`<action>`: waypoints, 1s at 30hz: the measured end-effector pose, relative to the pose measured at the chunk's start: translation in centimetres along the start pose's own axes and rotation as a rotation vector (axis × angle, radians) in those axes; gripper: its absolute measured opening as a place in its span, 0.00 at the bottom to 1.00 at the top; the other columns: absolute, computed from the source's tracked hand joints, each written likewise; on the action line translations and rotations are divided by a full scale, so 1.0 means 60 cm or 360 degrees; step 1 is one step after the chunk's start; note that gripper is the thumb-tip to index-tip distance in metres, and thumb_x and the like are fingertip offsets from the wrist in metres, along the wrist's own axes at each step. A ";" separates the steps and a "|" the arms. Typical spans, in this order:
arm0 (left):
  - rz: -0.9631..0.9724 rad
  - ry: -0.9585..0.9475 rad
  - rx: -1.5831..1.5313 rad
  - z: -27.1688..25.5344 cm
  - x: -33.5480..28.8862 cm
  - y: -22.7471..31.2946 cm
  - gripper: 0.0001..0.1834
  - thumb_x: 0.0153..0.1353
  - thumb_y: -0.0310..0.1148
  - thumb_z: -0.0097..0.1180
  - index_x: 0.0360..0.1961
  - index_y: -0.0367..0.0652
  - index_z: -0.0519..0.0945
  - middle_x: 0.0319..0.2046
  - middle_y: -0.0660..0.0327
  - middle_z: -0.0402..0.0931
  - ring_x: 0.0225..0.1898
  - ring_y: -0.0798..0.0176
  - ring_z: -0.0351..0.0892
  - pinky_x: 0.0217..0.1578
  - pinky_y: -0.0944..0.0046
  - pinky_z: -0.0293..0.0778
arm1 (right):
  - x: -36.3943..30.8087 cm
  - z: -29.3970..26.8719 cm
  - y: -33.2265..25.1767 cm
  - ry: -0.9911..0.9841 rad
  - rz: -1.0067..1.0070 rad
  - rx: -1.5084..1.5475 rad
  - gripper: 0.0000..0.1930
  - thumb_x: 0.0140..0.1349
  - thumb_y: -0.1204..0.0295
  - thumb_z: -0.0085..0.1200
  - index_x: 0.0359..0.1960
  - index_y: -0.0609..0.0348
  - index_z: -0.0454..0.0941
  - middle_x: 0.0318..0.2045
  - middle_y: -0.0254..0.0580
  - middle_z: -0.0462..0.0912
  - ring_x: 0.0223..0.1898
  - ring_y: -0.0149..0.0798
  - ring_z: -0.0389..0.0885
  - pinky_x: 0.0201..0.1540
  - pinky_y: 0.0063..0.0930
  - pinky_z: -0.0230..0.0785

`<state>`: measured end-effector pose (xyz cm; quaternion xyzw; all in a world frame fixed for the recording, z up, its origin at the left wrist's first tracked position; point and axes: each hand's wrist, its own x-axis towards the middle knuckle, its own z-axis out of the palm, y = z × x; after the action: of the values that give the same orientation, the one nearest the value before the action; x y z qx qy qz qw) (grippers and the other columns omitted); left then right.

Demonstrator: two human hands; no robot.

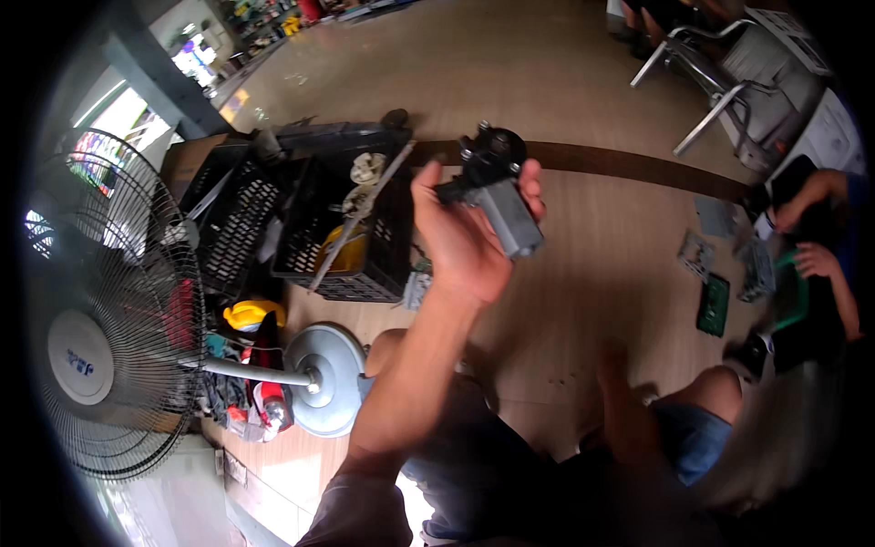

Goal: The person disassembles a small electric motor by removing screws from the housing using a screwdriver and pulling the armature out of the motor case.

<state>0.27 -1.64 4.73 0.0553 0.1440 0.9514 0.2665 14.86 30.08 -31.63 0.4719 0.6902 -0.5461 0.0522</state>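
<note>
My left hand point(469, 242) is raised palm up in the middle of the view. Its fingers are wrapped round a small electric motor point(509, 219) with a grey boxy body and a black round housing at its far end. Lower and to the right, my right hand point(612, 363) hangs over the floor near my knee. It is dark and smeared, so its fingers do not show clearly, and I make out nothing in it.
Black plastic crates point(383, 264) with loose parts stand at the left, near a standing fan point(114, 310) and its round base point(324, 401). At right, a co-worker's hands point(816, 260) are beside a green board point(714, 305) and grey metal parts point(755, 271). A metal-framed chair point(729, 91) stands behind.
</note>
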 end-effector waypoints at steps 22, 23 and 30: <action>-0.0218 0.0076 -0.0157 -0.011 0.041 -0.114 0.25 0.67 0.49 0.52 0.51 0.36 0.75 0.47 0.52 0.76 0.47 0.54 0.79 0.52 0.57 0.80 | -0.399 -0.110 -0.303 -0.1227 0.0136 0.0520 0.20 0.72 0.53 0.50 0.50 0.57 0.69 0.23 0.32 0.68 0.16 0.31 0.64 0.22 0.32 0.69; -0.0227 0.0095 -0.0142 -0.012 0.041 -0.115 0.25 0.67 0.49 0.52 0.51 0.36 0.75 0.47 0.52 0.76 0.47 0.54 0.79 0.52 0.57 0.80 | -0.426 -0.117 -0.323 -0.1238 0.0153 0.0537 0.20 0.72 0.53 0.50 0.50 0.57 0.69 0.23 0.32 0.68 0.16 0.31 0.64 0.22 0.32 0.69; -0.0084 0.0184 0.0199 -0.014 0.054 -0.119 0.34 0.70 0.61 0.44 0.49 0.35 0.76 0.39 0.52 0.79 0.44 0.54 0.81 0.52 0.55 0.79 | -0.470 -0.125 -0.321 -0.0489 -0.1338 0.0186 0.24 0.71 0.71 0.50 0.67 0.61 0.63 0.30 0.43 0.76 0.27 0.39 0.77 0.31 0.34 0.72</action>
<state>0.89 5.68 1.86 0.0128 0.2197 0.9348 0.2789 20.04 20.16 1.50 0.0661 0.7742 -0.6216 -0.0990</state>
